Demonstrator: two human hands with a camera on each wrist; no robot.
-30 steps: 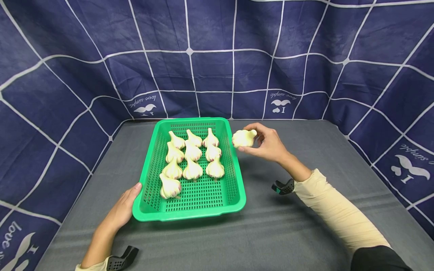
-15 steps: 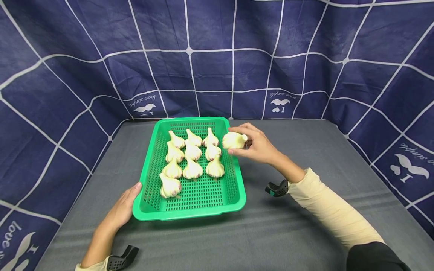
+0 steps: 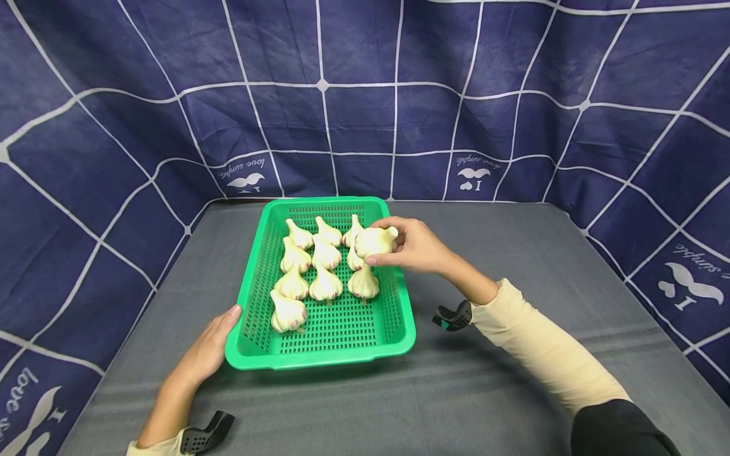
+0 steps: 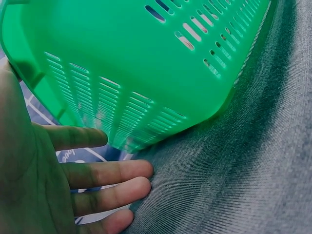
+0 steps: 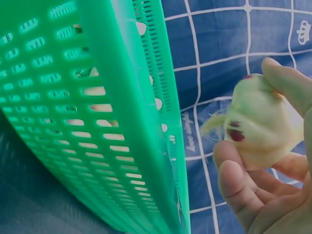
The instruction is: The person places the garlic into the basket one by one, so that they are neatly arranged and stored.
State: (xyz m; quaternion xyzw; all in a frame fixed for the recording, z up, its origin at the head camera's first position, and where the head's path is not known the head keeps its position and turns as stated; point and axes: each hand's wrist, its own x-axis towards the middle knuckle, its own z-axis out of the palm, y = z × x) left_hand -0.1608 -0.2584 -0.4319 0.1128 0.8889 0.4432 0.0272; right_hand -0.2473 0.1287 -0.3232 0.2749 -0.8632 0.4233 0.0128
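Observation:
My right hand [image 3: 419,246] pinches a garlic bulb [image 3: 375,242] between thumb and fingers, over the right side of a green plastic basket [image 3: 319,358]. In the right wrist view the held garlic bulb [image 5: 258,122] shows its root tuft and purple spots, with the basket wall [image 5: 131,97] to its left. Several more garlic bulbs lie in rows inside the basket, the nearest garlic bulb [image 3: 288,311] at front left. My left hand [image 3: 213,345] rests at the basket's front left side, thumb on the rim. In the left wrist view its fingers [image 4: 109,173] are extended below the basket wall.
A grey cloth-covered table [image 3: 485,405] lies under the basket. Behind and at both sides hangs a blue curtain [image 3: 359,120] with white grid lines. Each wrist carries a black camera mount, such as the right mount [image 3: 453,316].
My right hand has carried the garlic bulb leftward, from just outside the right rim to over the basket, where it now overlaps bulbs of the right column. My left hand stays put.

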